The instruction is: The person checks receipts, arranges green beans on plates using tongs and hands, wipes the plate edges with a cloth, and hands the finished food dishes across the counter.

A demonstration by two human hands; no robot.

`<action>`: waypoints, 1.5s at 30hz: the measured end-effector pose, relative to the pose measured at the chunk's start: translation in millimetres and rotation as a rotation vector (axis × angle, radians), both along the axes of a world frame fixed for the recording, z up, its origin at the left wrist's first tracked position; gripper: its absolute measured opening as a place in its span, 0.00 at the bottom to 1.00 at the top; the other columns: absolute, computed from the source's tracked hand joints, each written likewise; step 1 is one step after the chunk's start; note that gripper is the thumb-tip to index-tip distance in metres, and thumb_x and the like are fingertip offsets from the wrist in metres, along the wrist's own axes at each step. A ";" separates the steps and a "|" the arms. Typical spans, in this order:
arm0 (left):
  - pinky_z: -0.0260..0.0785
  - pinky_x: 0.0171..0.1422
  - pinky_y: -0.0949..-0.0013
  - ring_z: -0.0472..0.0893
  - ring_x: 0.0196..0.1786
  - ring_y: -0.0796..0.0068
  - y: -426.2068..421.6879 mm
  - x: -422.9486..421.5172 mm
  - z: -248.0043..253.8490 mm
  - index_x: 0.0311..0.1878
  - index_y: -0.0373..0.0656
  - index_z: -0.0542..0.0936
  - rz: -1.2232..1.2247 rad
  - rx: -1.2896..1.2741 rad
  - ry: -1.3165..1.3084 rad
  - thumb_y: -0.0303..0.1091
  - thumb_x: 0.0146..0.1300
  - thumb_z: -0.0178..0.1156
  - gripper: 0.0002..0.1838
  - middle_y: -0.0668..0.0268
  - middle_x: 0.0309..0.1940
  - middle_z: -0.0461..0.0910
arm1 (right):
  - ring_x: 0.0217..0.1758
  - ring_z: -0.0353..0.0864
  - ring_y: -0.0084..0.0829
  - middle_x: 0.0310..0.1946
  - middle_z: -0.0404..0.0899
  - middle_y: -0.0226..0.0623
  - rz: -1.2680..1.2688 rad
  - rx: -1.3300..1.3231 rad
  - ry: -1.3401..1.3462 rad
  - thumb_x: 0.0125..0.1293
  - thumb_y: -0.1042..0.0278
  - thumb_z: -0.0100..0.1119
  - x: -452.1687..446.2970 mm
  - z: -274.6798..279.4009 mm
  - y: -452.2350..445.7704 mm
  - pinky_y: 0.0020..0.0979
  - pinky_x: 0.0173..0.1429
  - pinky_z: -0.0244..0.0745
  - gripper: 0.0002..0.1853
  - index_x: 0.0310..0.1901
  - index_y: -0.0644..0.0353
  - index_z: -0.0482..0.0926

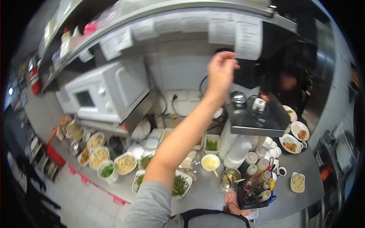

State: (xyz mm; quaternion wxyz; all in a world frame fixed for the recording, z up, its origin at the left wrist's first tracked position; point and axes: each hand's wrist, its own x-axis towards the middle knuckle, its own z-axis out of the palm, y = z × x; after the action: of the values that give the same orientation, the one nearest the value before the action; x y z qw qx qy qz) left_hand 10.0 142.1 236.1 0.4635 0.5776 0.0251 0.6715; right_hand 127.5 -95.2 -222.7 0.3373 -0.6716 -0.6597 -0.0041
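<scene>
My left hand [222,72] is raised high in front of me, fingers pinched at the lower left corner of a long printed paper slip [248,40]. The slip hangs from the shelf edge beside another printed slip [221,31]. Low by my body, my right hand [234,208] is at the counter next to a pink cloth [229,197] and a black caddy of bottles [258,190]. Its fingers are too small and blurred to make out. A metal cup [230,178] with utensils and a bowl of pale yellow food [210,162] stand nearby.
A shelf [171,9] with more slips runs overhead. A white microwave [106,91] stands at the left. Noodle bowls [99,157] and trays of greens [182,184] line the counter. A dark raised stand [258,123] and plated food [291,146] are at the right.
</scene>
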 end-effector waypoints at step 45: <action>0.70 0.41 0.70 0.77 0.35 0.75 -29.1 -189.5 -41.2 0.43 0.39 0.76 -0.177 0.358 0.353 0.26 0.60 0.57 0.08 0.65 0.36 0.76 | 0.24 0.77 0.41 0.26 0.78 0.35 -0.030 -0.002 -0.026 0.51 0.69 0.55 -78.6 -2.6 34.8 0.41 0.27 0.68 0.04 0.30 0.53 0.77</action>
State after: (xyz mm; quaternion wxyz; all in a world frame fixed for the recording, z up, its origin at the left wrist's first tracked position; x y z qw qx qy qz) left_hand -179.4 113.0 195.0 0.3993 0.7584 -0.0643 0.5112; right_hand 48.9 -60.5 -225.3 0.3279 -0.6817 -0.6538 -0.0172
